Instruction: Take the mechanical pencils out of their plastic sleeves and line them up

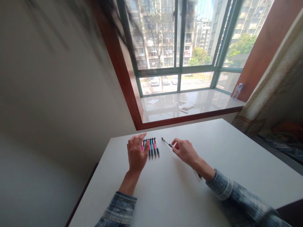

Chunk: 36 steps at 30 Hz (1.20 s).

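Note:
Several click pens (151, 148) with pink, teal and dark barrels lie side by side in a row on the white table (165, 195). My left hand (137, 154) is at the left end of this row, fingers extended and thumb apart, partly covering the leftmost pens; whether it touches them I cannot tell. To the right of the row, my right hand (187, 152) pinches a pen with a dark grip (166, 142) by one end, its other end pointing to the upper left. Beneath my right wrist, slim pen-like items (197, 175) lie mostly hidden.
Beyond the table's far edge is a window sill (161, 110) with crumpled white paper (185, 106) and a clear bottle (237, 91). A wall (59, 94) runs along the left, and a curtain (267, 85) hangs at the right. Dark blurred strands cross the upper left.

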Each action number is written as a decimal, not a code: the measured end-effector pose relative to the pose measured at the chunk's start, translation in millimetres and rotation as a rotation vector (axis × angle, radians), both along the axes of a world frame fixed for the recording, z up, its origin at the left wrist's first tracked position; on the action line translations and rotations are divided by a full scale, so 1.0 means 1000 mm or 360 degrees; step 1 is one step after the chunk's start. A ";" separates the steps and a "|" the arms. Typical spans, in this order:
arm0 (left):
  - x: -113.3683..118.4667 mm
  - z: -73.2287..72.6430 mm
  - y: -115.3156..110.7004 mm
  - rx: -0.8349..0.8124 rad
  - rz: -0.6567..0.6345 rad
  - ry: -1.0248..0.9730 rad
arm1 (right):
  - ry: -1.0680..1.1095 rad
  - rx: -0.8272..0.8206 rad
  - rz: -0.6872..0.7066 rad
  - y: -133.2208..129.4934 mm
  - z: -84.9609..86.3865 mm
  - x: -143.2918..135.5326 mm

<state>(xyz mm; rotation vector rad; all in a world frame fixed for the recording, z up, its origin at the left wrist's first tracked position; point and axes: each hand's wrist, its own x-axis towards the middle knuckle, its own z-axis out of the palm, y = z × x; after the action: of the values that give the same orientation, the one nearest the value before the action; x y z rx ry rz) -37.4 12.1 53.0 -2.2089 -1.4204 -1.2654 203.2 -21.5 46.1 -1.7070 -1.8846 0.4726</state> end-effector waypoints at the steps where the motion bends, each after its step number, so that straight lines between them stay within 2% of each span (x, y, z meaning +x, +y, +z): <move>1: 0.000 0.001 -0.001 -0.0009 0.0002 -0.0017 | -0.0022 -0.0018 0.0017 -0.001 0.000 -0.006; 8: 0.008 0.005 -0.005 -0.0042 -0.0043 -0.0093 | -0.0045 -0.0151 0.0063 0.003 -0.006 -0.040; 17: 0.012 0.001 -0.005 -0.0092 -0.0086 -0.0149 | 0.0002 -0.0156 0.0116 0.008 -0.016 -0.063; 31: 0.014 -0.001 -0.006 -0.0149 -0.0120 -0.0182 | -0.0089 -0.0142 0.0133 0.012 -0.020 -0.066; 36: 0.014 -0.002 -0.007 -0.0167 -0.0138 -0.0181 | -0.0072 -0.0092 0.0175 0.008 -0.014 -0.060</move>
<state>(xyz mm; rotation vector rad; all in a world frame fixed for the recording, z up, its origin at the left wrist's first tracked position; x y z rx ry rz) -23.8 5.4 50.8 -2.3240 -1.4786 -1.3958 143.0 -13.6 32.3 -1.6695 -2.0233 0.5396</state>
